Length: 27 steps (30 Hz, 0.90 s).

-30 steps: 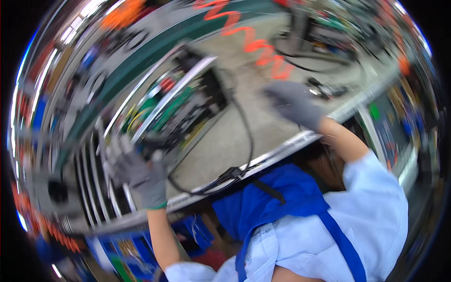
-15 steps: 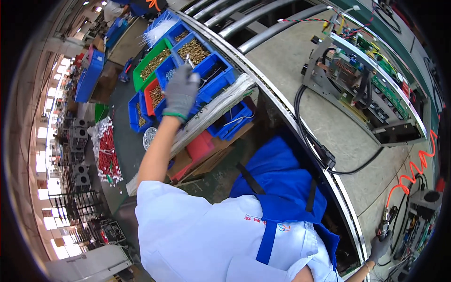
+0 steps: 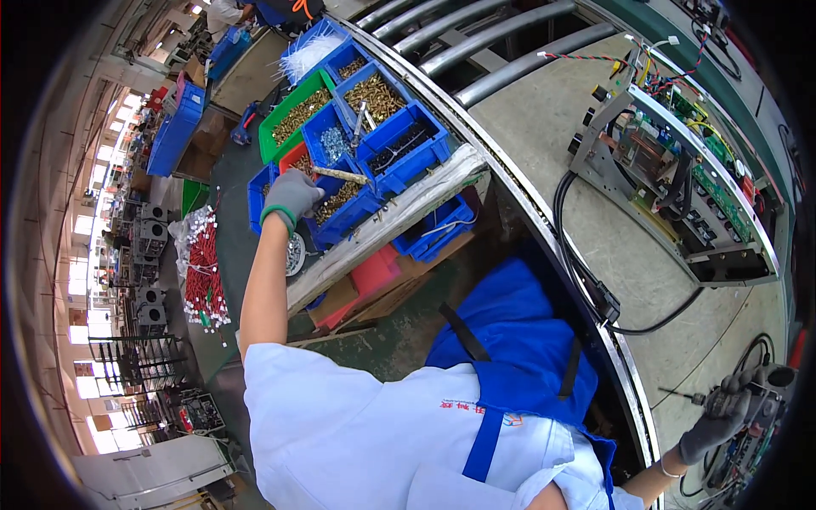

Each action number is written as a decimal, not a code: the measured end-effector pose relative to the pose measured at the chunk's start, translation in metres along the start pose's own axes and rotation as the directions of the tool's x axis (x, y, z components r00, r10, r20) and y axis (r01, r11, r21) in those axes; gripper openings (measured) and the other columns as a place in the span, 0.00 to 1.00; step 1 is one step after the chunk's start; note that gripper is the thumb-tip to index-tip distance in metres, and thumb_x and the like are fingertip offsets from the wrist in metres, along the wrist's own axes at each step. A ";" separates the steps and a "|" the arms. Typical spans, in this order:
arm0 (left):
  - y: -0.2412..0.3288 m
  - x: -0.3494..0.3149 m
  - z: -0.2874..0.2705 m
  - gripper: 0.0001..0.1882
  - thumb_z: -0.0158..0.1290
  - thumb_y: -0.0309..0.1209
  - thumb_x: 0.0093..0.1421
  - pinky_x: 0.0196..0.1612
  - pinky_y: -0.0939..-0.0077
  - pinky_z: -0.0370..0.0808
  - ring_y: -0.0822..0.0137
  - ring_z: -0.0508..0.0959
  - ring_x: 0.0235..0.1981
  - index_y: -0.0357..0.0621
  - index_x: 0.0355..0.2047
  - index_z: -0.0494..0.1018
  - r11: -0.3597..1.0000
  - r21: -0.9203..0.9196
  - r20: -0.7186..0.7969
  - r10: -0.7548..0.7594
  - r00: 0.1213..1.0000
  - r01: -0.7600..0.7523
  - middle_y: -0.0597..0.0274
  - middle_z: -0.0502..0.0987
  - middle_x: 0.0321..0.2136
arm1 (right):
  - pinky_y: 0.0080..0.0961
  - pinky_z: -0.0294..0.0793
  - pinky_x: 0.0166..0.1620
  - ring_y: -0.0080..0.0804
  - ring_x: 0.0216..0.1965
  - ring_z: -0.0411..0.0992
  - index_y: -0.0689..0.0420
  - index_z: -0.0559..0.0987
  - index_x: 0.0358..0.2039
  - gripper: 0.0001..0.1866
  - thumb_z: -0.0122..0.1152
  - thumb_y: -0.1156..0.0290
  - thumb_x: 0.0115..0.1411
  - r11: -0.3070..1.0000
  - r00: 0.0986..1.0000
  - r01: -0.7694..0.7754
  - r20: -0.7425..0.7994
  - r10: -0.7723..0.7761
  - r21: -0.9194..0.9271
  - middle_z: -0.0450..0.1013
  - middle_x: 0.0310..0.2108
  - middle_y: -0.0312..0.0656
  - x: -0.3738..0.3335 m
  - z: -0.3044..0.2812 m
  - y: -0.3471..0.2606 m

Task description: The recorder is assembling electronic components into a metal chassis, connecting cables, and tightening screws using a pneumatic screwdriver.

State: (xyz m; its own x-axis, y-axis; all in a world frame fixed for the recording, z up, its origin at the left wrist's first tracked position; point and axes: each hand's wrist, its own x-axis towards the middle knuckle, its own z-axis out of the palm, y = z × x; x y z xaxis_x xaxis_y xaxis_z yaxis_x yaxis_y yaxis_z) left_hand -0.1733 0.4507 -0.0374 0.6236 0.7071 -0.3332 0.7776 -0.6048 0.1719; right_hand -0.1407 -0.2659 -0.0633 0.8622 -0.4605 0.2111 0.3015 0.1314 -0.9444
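My left hand [image 3: 293, 194], in a grey glove with a green cuff, is over the red bin [image 3: 297, 156] of small brass-coloured screws. Its fingers curl downward, and whatever they pinch is hidden. Just right of it a pale stick [image 3: 341, 175] lies across a blue bin of brass-coloured screws [image 3: 340, 202]. At the lower right my right hand [image 3: 714, 422], also gloved in grey, grips a power screwdriver [image 3: 729, 399]; its long thin bit points left. The screwdriver is beside an open electronic unit [image 3: 759, 435] with green boards.
An open metal chassis with circuit boards [image 3: 693, 183] stands on the bench at right, a black cable [image 3: 568, 229] trailing from it. Rollers [image 3: 493, 34] lie beyond. More bins, a green one [image 3: 293, 119] among them, and a bundle of red wires [image 3: 202, 270] are at left.
My left hand has moved left and nearer, from over the blue bins to the red bin. My right hand has risen with the screwdriver, whose bit has swung to point left.
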 end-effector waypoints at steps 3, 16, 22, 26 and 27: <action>-0.027 0.017 -0.014 0.12 0.59 0.34 0.50 0.33 0.68 0.77 0.60 0.81 0.24 0.36 0.28 0.79 0.993 0.121 -0.172 0.013 0.985 0.008 0.51 0.80 0.23 | 0.18 0.64 0.31 0.25 0.33 0.60 0.65 0.62 0.52 0.23 0.48 0.70 0.56 0.999 0.991 -0.026 0.134 0.020 0.040 0.61 0.37 0.41 -0.007 0.038 0.008; -0.092 0.048 -0.005 0.13 0.57 0.37 0.48 0.45 0.63 0.74 0.55 0.79 0.39 0.46 0.33 0.81 0.993 -0.083 -0.309 -0.107 0.945 0.085 0.50 0.80 0.35 | 0.15 0.65 0.25 0.15 0.19 0.58 0.58 0.67 0.32 0.06 0.49 0.79 0.52 0.963 0.986 0.052 0.168 -0.007 -0.264 0.64 0.25 0.35 -0.024 0.136 0.055; -0.092 0.061 -0.034 0.15 0.53 0.38 0.50 0.47 0.61 0.74 0.53 0.78 0.42 0.48 0.36 0.80 0.948 0.274 -0.474 -0.015 0.880 0.164 0.50 0.79 0.37 | 0.14 0.67 0.27 0.19 0.25 0.63 0.58 0.68 0.40 0.14 0.49 0.82 0.51 0.957 0.973 -0.035 0.208 0.098 -0.287 0.64 0.31 0.36 -0.013 0.112 0.066; 0.003 0.034 -0.011 0.11 0.54 0.28 0.54 0.42 0.69 0.76 0.57 0.79 0.38 0.47 0.38 0.78 0.805 -0.021 -0.472 0.514 0.716 -0.592 0.57 0.79 0.37 | 0.19 0.71 0.33 0.23 0.32 0.66 0.57 0.68 0.46 0.21 0.51 0.87 0.50 0.963 0.987 0.061 0.158 -0.020 -0.261 0.66 0.33 0.36 -0.008 0.111 0.083; 0.040 0.027 -0.003 0.12 0.54 0.26 0.54 0.40 0.70 0.76 0.58 0.79 0.36 0.48 0.39 0.77 0.668 -0.050 -0.406 0.665 0.626 -0.742 0.57 0.79 0.35 | 0.20 0.71 0.36 0.23 0.33 0.67 0.57 0.69 0.45 0.21 0.52 0.88 0.49 0.978 0.977 0.079 0.211 -0.037 -0.196 0.67 0.33 0.36 0.004 0.093 0.100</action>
State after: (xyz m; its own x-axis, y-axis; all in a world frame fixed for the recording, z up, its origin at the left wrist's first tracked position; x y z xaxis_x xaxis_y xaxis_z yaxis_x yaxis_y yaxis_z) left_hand -0.1251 0.4471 -0.0369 0.9405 0.1893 0.2824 0.0608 -0.9109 0.4082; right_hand -0.0698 -0.1730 -0.1332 0.9171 -0.2693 0.2941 0.2831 -0.0795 -0.9558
